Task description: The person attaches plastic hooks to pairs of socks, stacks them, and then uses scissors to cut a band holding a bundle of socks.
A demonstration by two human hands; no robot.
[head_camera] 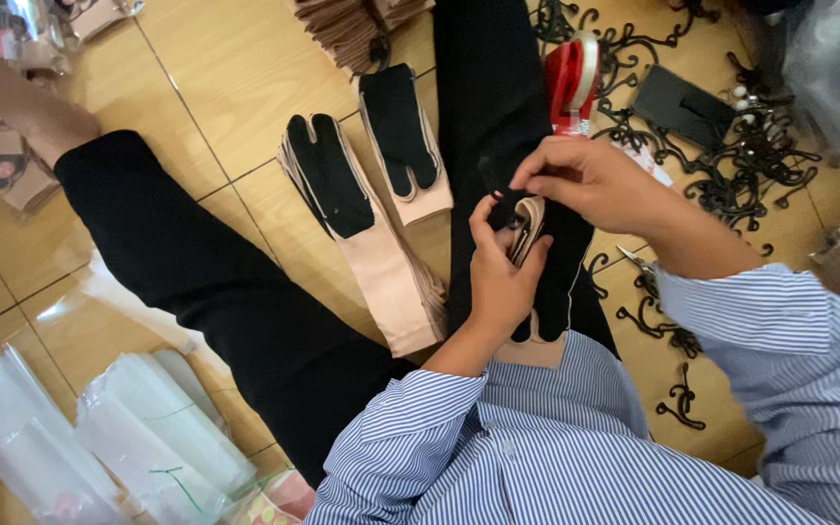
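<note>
My left hand [503, 272] grips a bundle of beige socks with black soles [527, 228], held over my black trouser leg [493, 87]. My right hand [585, 175] pinches the black top end of that bundle, fingers closed on it. A beige strip of the bundle [532, 352] shows below my left wrist. On the floor to the left lie two stacks of the same split-toe socks, a longer one [362, 233] and a shorter one [402, 141].
Several black plastic hooks [731, 165] lie scattered on the tan tile floor at right, with a red tape dispenser [571, 83] and small scissors [634, 261]. Clear plastic bags [119, 437] are piled at lower left. My other leg [196, 272] stretches left.
</note>
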